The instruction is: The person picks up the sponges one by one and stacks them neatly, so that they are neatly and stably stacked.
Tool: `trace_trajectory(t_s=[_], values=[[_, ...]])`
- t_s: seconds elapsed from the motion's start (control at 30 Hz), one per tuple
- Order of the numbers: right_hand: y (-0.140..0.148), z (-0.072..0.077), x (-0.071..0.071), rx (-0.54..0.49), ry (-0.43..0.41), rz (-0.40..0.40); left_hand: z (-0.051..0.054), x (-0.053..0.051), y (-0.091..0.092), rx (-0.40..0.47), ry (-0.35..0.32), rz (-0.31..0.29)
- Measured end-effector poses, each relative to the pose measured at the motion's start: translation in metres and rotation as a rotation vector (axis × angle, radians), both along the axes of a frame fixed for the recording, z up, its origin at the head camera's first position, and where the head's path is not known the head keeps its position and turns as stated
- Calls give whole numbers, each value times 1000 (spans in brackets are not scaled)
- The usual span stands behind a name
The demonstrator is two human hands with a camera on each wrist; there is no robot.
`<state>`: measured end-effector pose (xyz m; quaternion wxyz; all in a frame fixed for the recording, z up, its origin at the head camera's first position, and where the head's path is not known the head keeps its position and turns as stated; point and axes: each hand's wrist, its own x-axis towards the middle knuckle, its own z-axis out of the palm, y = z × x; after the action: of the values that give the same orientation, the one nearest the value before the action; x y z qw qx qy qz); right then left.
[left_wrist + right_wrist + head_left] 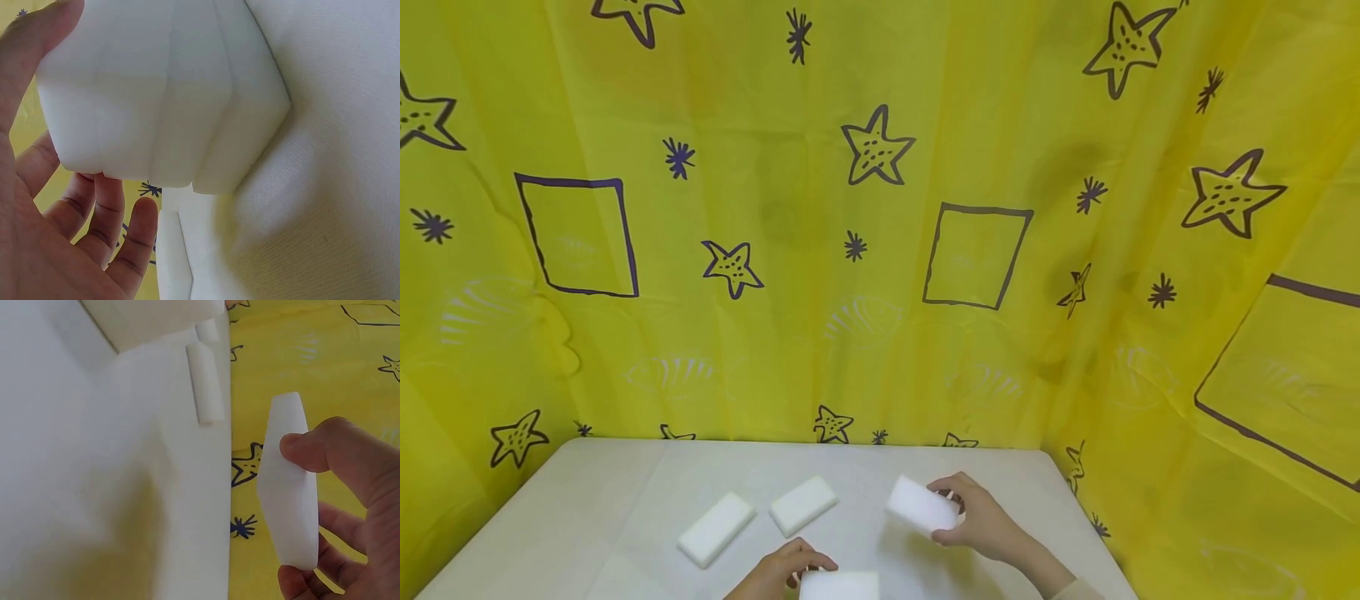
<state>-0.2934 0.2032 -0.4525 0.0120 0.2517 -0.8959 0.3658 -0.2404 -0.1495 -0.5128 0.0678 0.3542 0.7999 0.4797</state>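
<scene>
Thumb and fingertips of the right hand (981, 518) pinched a white sponge block (917, 504) at one end, tilted and clear of the tabletop; from afar, I judged that this end grip kept most of its length unobstructed. On the other side I had the left hand (782, 566) clamped on a stack of four sponge blocks (131, 112), thumb and fingers on different faces, presumably to keep the slightly stepped layers together. Beyond that stack, two loose blocks (803, 505) lay flat and apart on the white table (625, 500), within easy reach, I reckoned. A yellow starfish-printed curtain (790, 208) hung behind.
</scene>
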Motion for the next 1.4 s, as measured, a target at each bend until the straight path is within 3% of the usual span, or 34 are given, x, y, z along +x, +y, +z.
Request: trace_trajectory(t_s=[0.47,0.7,1.2,1.4], values=[[-7,10,13,-4,7,75,0,1,0,8,6,-4],[-10,14,20,23,-1,90,0,1,0,4,44,0],[-23,22,37,-6,-34,213,-2,1,-2,5,107,-29],[-29,20,44,-15,2,270,-1,2,-1,6,109,-21]])
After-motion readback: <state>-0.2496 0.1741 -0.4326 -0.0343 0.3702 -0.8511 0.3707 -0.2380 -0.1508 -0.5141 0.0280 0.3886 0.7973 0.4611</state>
